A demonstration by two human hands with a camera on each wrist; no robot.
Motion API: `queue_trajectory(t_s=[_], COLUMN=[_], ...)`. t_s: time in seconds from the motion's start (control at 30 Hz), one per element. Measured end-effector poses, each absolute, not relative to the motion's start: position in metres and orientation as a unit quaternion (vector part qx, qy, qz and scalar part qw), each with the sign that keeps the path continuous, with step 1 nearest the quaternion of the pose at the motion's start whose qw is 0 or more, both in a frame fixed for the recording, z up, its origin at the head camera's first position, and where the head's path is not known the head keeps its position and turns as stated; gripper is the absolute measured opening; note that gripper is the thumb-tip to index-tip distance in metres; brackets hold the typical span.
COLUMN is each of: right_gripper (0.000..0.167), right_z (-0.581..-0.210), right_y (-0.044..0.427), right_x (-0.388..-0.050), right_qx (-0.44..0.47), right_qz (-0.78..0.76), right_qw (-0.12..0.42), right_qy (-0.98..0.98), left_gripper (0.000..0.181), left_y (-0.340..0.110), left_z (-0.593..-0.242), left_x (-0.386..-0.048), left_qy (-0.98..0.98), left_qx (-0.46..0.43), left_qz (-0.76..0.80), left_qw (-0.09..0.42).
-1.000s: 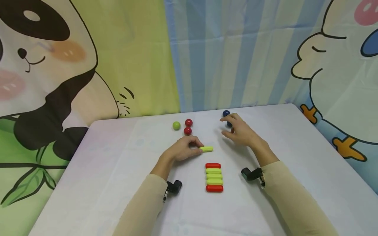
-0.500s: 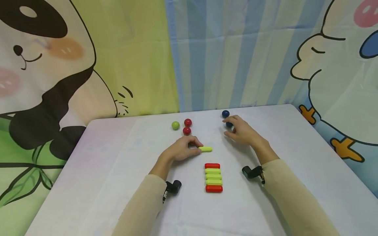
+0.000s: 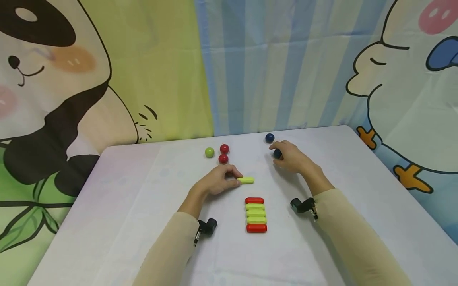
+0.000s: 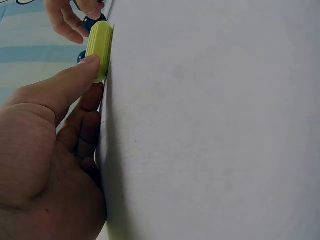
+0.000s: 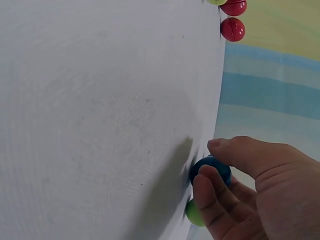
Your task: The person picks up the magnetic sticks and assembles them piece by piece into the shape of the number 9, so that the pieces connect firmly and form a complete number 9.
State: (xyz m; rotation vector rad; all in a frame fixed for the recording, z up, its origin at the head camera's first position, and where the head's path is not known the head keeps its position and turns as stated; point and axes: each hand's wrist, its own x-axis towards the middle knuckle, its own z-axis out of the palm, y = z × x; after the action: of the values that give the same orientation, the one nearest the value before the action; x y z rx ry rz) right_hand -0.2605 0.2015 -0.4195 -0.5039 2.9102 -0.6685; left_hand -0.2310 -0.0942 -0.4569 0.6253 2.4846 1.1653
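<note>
Pinching lime-yellow plastic-looking stick, left hand; right hand around glossy navy ball, grip unclear. I'd guess pickup; next wants snug pinch.

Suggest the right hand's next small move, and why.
Probably close the right hand on the nearer dark blue glossy ball: its thumb and fingers flank it, but firm contact isn't clear. The left hand already pinches the yellow-green ribbed bar, so it can likely wait.
</note>
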Motion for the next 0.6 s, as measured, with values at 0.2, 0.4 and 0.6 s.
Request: queue_trajectory(t_s=[0.2,0.4,0.6], right_gripper=[0.046,0.048,0.039], right_z=[-0.422,-0.426,-0.427], right_y=[0.203,0.207,0.213], right_x=[-0.259,-0.251,-0.244], right_qx=[-0.165,-0.16,-0.181], right_qz=[-0.213,-0.226,-0.236], right_qw=[0.096,0.108,0.082], right_qy=[0.958,0.955,0.951], left_gripper=[0.012,0.013,0.014], left_y=[-0.095,-0.095,-0.094], left_z=[-0.461,-0.463,-0.46], left_x=[-0.23,-0.23,-0.231], left_qy=[0.872,0.869,0.87], left_qx=[0.203,0.209,0.215], left_qz=[0.416,0.418,0.414], left_qw=[0.156,0.165,0.162])
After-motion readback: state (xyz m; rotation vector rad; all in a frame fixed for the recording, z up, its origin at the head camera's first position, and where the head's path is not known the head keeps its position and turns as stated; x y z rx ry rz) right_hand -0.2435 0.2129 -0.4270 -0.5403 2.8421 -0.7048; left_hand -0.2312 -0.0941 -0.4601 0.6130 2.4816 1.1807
